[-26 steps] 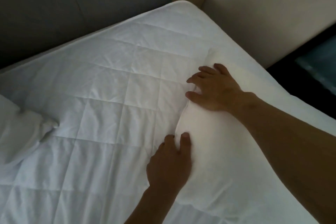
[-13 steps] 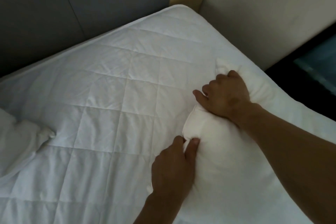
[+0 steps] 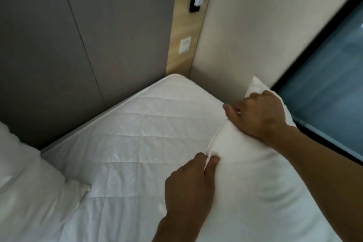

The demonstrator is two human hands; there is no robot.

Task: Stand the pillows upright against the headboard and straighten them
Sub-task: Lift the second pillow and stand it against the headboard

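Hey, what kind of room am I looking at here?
Most likely a bedroom, perhaps a hotel room. A bed with a white quilted mattress cover fits into the corner, both hands grip a white pillow, and a wall switch sits on a wooden strip above the bed.

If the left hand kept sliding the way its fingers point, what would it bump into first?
The left hand, gripping the pillow edge, points up the mattress toward the right hand. It would probably meet that hand first, with the beige wall beyond. Depth is hard to judge.
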